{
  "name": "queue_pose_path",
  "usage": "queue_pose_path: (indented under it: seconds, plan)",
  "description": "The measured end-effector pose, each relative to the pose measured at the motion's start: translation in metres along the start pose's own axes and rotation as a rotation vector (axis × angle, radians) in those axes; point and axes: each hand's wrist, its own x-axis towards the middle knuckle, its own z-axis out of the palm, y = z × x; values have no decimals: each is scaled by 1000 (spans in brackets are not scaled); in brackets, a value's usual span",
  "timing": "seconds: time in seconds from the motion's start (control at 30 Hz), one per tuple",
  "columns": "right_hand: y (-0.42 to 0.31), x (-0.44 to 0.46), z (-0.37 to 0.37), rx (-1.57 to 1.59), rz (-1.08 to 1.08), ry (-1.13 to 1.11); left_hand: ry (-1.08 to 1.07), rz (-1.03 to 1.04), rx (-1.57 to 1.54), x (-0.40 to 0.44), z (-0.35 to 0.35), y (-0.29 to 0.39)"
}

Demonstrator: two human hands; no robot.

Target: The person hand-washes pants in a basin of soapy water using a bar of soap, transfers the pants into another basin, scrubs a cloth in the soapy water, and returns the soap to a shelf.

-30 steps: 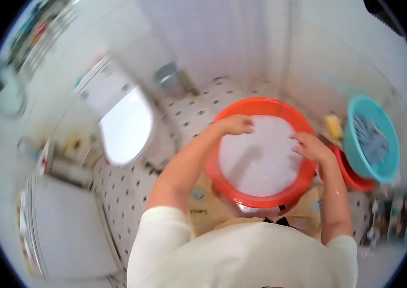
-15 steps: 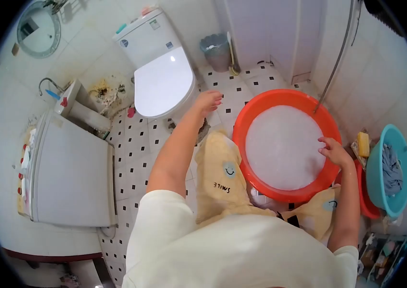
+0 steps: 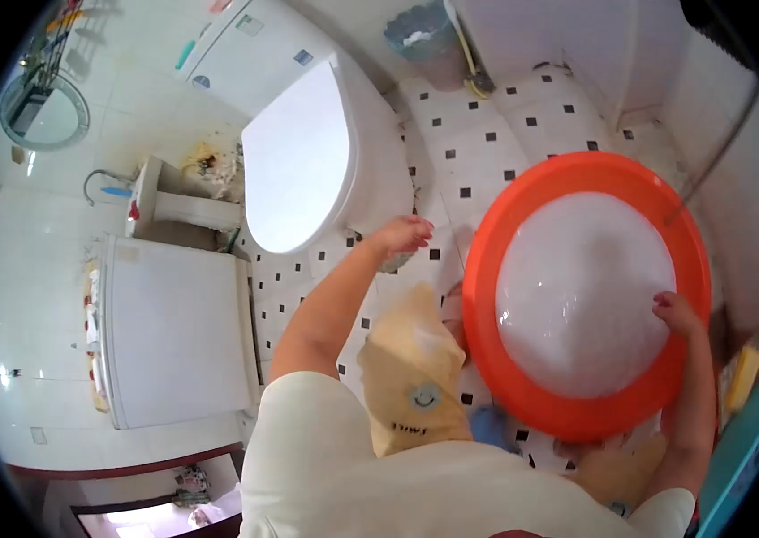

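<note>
A large orange-red basin (image 3: 523, 394) full of white, sudsy water (image 3: 577, 287) stands on the floor before me. My right hand (image 3: 677, 316) hovers over its right side, fingers loosely bent, with nothing visible in them. My left hand (image 3: 405, 235) is held out in the air left of the basin, near the toilet (image 3: 299, 161); its fingers are slightly curled and hold nothing. Below are my knees in yellow trousers (image 3: 411, 377) printed with a smiley face.
A white cabinet-like appliance (image 3: 178, 332) and a small sink (image 3: 151, 193) are at left. A waste bin (image 3: 433, 54) and a brush (image 3: 478, 81) stand behind. A turquoise basin (image 3: 747, 448) and a yellow block (image 3: 743, 377) are at right. A hose (image 3: 720, 157) runs down toward the orange-red basin.
My view has tilted and come closer to the basin as my body lowers. Both hands stay empty, and their fingers look a little more curled. The turquoise basin has partly left the view.
</note>
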Motion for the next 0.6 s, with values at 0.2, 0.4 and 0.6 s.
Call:
queue_pose_path:
  seconds: [0.2,0.4,0.6]
  plan:
    - [-3,65,23,211,-23,124,-105,43,64,26,47,57]
    - [35,25,83,11,-85,-107,-93,-99,-724,-29,36,27]
    - [-46,-50,31,375,216,-300,606,43,-1718,-105,-26,-6]
